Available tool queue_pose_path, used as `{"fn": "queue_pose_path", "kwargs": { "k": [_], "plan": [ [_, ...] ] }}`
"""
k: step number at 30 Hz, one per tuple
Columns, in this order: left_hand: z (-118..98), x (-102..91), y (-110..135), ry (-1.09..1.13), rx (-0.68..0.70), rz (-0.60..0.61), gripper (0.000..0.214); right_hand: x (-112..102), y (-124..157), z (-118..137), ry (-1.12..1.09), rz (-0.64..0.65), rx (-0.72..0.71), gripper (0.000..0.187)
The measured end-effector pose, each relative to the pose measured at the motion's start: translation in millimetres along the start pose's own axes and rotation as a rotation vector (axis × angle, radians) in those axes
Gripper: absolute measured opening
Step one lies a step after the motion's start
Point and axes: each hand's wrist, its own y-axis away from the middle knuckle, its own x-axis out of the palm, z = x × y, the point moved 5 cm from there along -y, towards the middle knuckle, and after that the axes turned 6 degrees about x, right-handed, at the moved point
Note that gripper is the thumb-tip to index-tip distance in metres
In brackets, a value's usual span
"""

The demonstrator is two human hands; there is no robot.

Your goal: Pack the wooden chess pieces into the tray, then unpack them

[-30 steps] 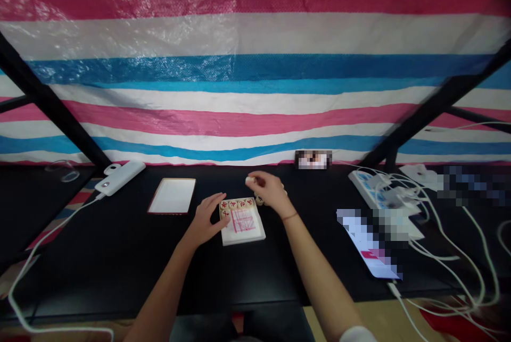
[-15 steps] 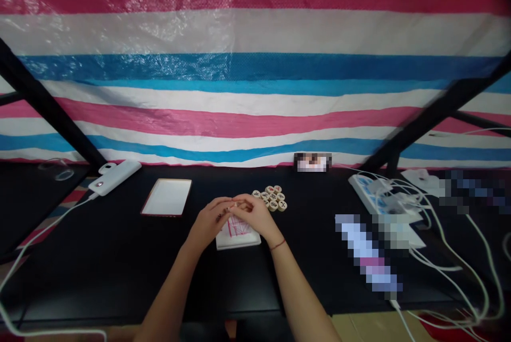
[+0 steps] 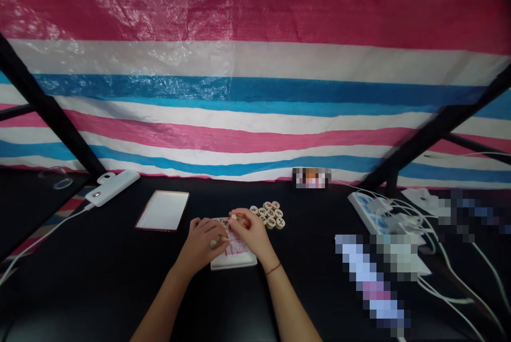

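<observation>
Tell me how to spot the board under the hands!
On the black table, find the left hand and right hand. Beneath them lies a white board. Unlike the plain white tray to its left, it has pinkish-red lines.

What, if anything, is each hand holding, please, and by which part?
The right hand seems to pinch a pale piece by its edge; whether the left hand holds or only touches another piece cannot be told.

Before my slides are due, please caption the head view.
Left hand and right hand over a pink-marked white base, round character pieces clustered alongside.
</observation>
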Motion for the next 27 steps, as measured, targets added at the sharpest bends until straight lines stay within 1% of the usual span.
{"fn": "queue_pose_path", "kwargs": {
  "k": [2, 5, 7, 9, 11, 13, 17, 20, 23, 27],
  "plan": [
    [-2.4, 2.8, -0.3, -0.054, 0.014, 0.029, 0.004, -0.4, -0.1, -0.2, 0.013, 0.005, 0.006, 0.027],
    [-1.9, 4.5, 0.5, -0.098, 0.013, 0.01, 0.006, -0.6, 0.4, 0.9, 0.049, 0.025, 0.011, 0.025],
    [2.0, 4.8, 1.9, -0.098, -0.014, -0.031, 0.018, -0.9, 1.9, 5.3, 0.095, 0.032, -0.035, 0.023],
    [7.7, 6.7, 3.9, -0.06, -0.044, -0.055, 0.035, -1.8, 5.2, 12.5, 0.159, 0.022, -0.127, 0.019],
    [13.9, 11.5, 5.8, 0.002, -0.068, -0.035, 0.048, -1.8, 10.5, 18.8, 0.231, 0.014, -0.214, 0.016],
    [19.9, 17.5, 7.4, 0.051, -0.1, 0.013, 0.055, -0.2, 16.9, 21.8, 0.303, 0.023, -0.263, 0.018],
    [26.4, 24.7, 8.5, 0.082, -0.148, 0.074, 0.058, 8.0, 29.1, 22.2, 0.475, 0.069, -0.34, 0.03],
    [26.7, 25.7, 8.2, 0.082, -0.153, 0.081, 0.06, 12.4, 32.8, 19.8, 0.589, 0.078, -0.378, 0.024],
    [26.4, 25.6, 8.1, 0.081, -0.159, 0.087, 0.064, 11.4, 33.0, 17.7, 0.684, 0.047, -0.394, 0.019],
    [25.8, 25.3, 8.0, 0.081, -0.155, 0.097, 0.068, 9.8, 31.8, 14.1, 0.802, 0.035, -0.35, 0.016]
  ]
}}
